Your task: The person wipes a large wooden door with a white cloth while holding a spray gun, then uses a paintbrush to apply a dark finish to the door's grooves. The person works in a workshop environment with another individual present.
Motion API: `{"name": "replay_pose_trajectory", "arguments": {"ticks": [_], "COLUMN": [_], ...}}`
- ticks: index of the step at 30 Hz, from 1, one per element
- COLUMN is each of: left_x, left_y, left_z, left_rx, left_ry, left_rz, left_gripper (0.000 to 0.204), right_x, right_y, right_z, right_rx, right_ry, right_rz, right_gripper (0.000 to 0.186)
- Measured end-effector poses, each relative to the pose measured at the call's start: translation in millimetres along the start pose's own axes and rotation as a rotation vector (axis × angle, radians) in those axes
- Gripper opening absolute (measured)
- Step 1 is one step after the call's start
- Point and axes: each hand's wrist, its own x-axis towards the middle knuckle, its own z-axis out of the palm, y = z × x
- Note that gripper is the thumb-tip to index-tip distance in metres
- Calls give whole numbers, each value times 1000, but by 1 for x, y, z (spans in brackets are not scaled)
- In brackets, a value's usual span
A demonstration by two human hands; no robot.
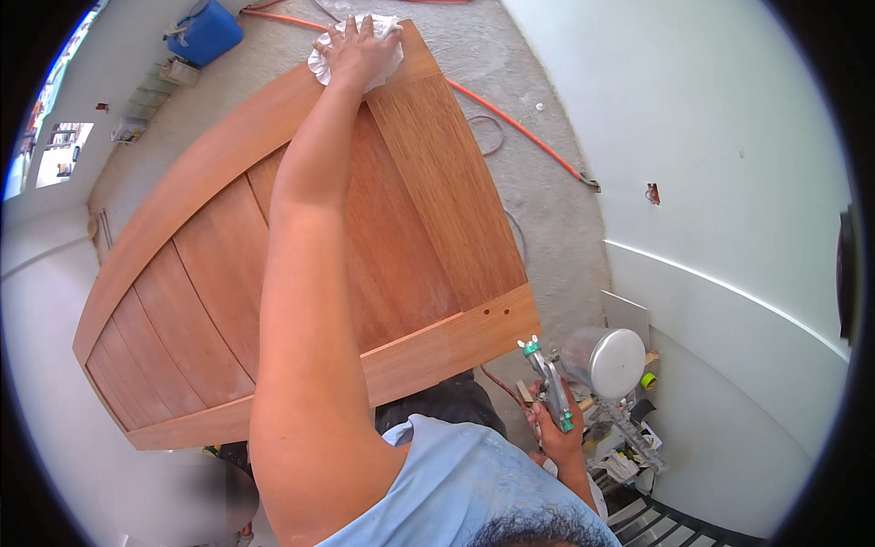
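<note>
My left hand (355, 55), fingers spread, presses a white crumpled cloth (323, 64) against the far top corner of a large wooden panelled door (428, 201), which has a curved rail along one side. My left forearm reaches across the panels. At the lower right, beside the door's near corner, my right hand (558, 428) is closed on a silver spray gun (551, 383) with green fittings and a round metal cup (615, 363).
A blue plastic container (202, 32) stands by the left wall. An orange hose (510, 123) and thinner hoses lie on the concrete floor (561, 237). The white wall (720, 146) runs along the right, with assorted items (629, 438) and black metal bars (665, 520) at lower right.
</note>
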Motion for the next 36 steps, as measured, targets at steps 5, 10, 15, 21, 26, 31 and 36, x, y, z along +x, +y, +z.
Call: {"name": "replay_pose_trajectory", "arguments": {"ticks": [5,10,15,21,26,31,36], "left_x": [-52,-2,-16,-60,-137,-109,-43], "left_y": [42,-5,27,-121,-404,-346,-64], "left_z": [35,22,15,-14,-52,-43,17], "left_rx": [77,-93,-44,-150,20,-221,-159], "left_ry": [-126,-79,43,118,168,285,297], "left_rz": [532,398,279,-46,-678,-724,-123], "left_gripper": [86,81,85,93,89,86,89], "right_x": [17,29,33,31,29,25,23], "right_y": [-22,-36,-46,-63,-64,-41,-57], "right_z": [17,16,24,23,18,10,24], "right_rx": [-29,-77,-52,-65,-76,-109,-124], "right_ry": [61,-7,-73,-116,-135,-93,-78], "right_rz": [-17,-68,-70,-54,-49,-46,-101], "right_gripper": [60,60,56,54,46,52,48]}}
